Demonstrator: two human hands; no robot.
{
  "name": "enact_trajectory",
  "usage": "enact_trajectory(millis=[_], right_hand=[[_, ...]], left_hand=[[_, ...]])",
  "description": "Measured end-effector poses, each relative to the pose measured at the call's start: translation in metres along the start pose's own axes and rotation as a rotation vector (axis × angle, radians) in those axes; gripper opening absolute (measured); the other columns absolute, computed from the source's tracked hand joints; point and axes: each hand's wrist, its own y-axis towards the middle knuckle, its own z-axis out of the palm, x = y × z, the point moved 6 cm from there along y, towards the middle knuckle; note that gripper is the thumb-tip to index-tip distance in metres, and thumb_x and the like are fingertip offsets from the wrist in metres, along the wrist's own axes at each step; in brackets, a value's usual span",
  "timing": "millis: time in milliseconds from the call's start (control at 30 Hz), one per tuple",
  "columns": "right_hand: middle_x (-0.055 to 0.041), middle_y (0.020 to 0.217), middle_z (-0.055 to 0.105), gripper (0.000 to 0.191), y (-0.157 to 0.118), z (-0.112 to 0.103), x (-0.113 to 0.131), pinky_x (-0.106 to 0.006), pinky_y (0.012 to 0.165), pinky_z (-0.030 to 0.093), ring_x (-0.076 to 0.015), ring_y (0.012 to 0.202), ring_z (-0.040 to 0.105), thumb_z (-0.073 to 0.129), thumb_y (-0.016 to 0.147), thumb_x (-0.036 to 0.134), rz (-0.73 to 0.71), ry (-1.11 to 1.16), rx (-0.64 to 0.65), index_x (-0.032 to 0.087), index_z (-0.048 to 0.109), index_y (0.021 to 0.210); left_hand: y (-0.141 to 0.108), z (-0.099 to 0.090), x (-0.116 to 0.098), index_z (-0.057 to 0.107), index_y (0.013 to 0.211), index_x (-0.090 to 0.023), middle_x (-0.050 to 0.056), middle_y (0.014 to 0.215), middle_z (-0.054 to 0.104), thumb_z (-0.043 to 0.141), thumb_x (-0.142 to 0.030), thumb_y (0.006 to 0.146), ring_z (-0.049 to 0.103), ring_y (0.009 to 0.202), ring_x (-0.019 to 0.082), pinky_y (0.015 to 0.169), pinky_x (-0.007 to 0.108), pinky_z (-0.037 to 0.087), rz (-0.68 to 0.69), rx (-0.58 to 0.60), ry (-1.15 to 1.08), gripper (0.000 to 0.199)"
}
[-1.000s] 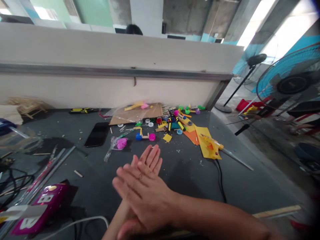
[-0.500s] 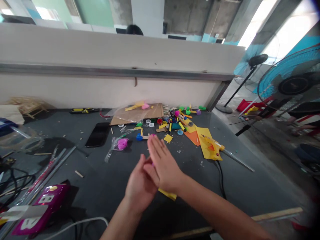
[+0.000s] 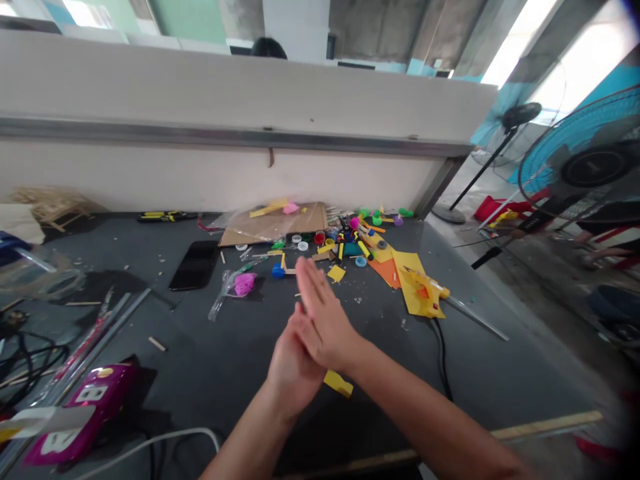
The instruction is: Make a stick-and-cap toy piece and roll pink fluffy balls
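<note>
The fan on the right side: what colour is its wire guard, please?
The fan's wire guard is bright turquoise blue, shown in the head view.

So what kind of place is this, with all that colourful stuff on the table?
It looks like a craft workshop, maybe a school making room. The dark workbench holds coloured bottle caps, cut yellow card and a little model built from wooden sticks.

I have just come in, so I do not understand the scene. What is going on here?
A person holds their left hand and right hand flat, palm to palm, above a dark work table. Whether anything lies between the hands cannot be seen. A small yellow piece of card lies on the table under the right wrist. Farther off lie a black smartphone, a pink item in a clear plastic bag and coloured plastic caps.
</note>
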Motion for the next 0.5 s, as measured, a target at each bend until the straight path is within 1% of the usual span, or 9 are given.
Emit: enact_trajectory(millis=[67, 133, 167, 200, 300, 333, 433, 467, 500], right_hand=[[-0.0131, 0.152, 0.004, 0.064, 0.000, 0.003, -0.003, -0.050, 0.113, 0.011, -0.0247, 0.140, 0.000, 0.022, 0.094, 0.038, 0.023, -0.024, 0.007, 0.007, -0.003, 0.144], [-0.0147, 0.152, 0.002, 0.073, -0.002, 0.011, 0.006, -0.049, 0.113, 0.013, -0.0263, 0.140, -0.001, 0.029, 0.092, 0.042, -0.121, -0.010, 0.089, 0.006, -0.008, 0.143], [-0.0131, 0.152, 0.002, 0.073, -0.002, 0.012, 0.007, -0.049, 0.113, 0.014, -0.0258, 0.140, -0.001, 0.030, 0.091, 0.041, -0.138, -0.008, 0.097, 0.008, -0.008, 0.143], [-0.0113, 0.152, 0.002, 0.070, -0.002, 0.010, 0.005, -0.049, 0.112, 0.014, -0.0253, 0.140, -0.001, 0.030, 0.092, 0.040, -0.116, -0.014, 0.069, 0.010, -0.007, 0.144], [-0.0110, 0.152, 0.000, 0.063, -0.002, 0.001, -0.007, -0.052, 0.112, 0.009, -0.0250, 0.140, -0.003, 0.025, 0.093, 0.035, 0.067, -0.067, -0.026, 0.011, -0.002, 0.144], [-0.0118, 0.152, 0.000, 0.062, -0.002, -0.001, -0.007, -0.053, 0.112, 0.008, -0.0255, 0.139, -0.004, 0.024, 0.093, 0.033, 0.071, -0.072, -0.023, 0.010, -0.002, 0.144], [-0.0135, 0.152, -0.001, 0.069, -0.003, 0.004, 0.008, -0.051, 0.112, 0.011, -0.0274, 0.139, -0.002, 0.030, 0.091, 0.036, -0.152, -0.018, 0.115, 0.007, -0.004, 0.144], [-0.0133, 0.152, -0.002, 0.071, -0.003, 0.005, 0.010, -0.050, 0.112, 0.013, -0.0276, 0.139, -0.001, 0.031, 0.090, 0.038, -0.178, -0.001, 0.145, 0.008, -0.003, 0.144], [-0.0129, 0.152, -0.001, 0.071, -0.002, 0.002, 0.008, -0.048, 0.113, 0.014, -0.0266, 0.140, -0.001, 0.031, 0.090, 0.039, -0.153, 0.009, 0.110, 0.008, -0.002, 0.144]], left_hand=[[0.000, 0.002, -0.001, 0.038, 0.136, -0.019, 0.008, 0.138, 0.046, 0.033, -0.047, 0.089, 0.026, 0.135, 0.024, 0.110, 0.040, 0.019, -0.026, 0.002, -0.053, 0.055], [0.000, 0.002, -0.010, 0.039, 0.136, -0.020, 0.007, 0.138, 0.045, 0.034, -0.050, 0.088, 0.026, 0.135, 0.023, 0.110, 0.038, 0.020, 0.076, -0.041, -0.079, 0.056], [0.000, 0.003, -0.011, 0.041, 0.135, -0.023, 0.004, 0.138, 0.045, 0.034, -0.050, 0.088, 0.025, 0.135, 0.021, 0.110, 0.035, 0.020, 0.080, -0.047, -0.086, 0.054], [0.000, 0.005, -0.008, 0.043, 0.133, -0.027, 0.002, 0.138, 0.046, 0.035, -0.049, 0.088, 0.024, 0.136, 0.019, 0.109, 0.032, 0.021, 0.024, -0.044, -0.085, 0.051], [-0.001, 0.009, -0.001, 0.044, 0.133, -0.020, 0.008, 0.136, 0.048, 0.034, -0.046, 0.089, 0.026, 0.135, 0.024, 0.109, 0.039, 0.021, -0.084, -0.037, -0.076, 0.052], [0.000, 0.009, -0.002, 0.042, 0.134, -0.019, 0.008, 0.137, 0.047, 0.033, -0.047, 0.089, 0.026, 0.135, 0.025, 0.110, 0.041, 0.020, -0.082, -0.054, -0.076, 0.053], [0.002, 0.008, -0.011, 0.039, 0.136, -0.023, 0.004, 0.139, 0.044, 0.030, -0.051, 0.089, 0.024, 0.135, 0.022, 0.111, 0.037, 0.018, 0.063, -0.101, -0.074, 0.056], [0.003, 0.009, -0.010, 0.040, 0.135, -0.025, 0.001, 0.140, 0.044, 0.029, -0.051, 0.089, 0.022, 0.136, 0.020, 0.111, 0.035, 0.017, 0.064, -0.089, -0.076, 0.054], [0.004, 0.010, -0.008, 0.041, 0.135, -0.025, 0.001, 0.139, 0.044, 0.029, -0.049, 0.090, 0.022, 0.136, 0.020, 0.110, 0.034, 0.018, 0.037, -0.077, -0.074, 0.052]])
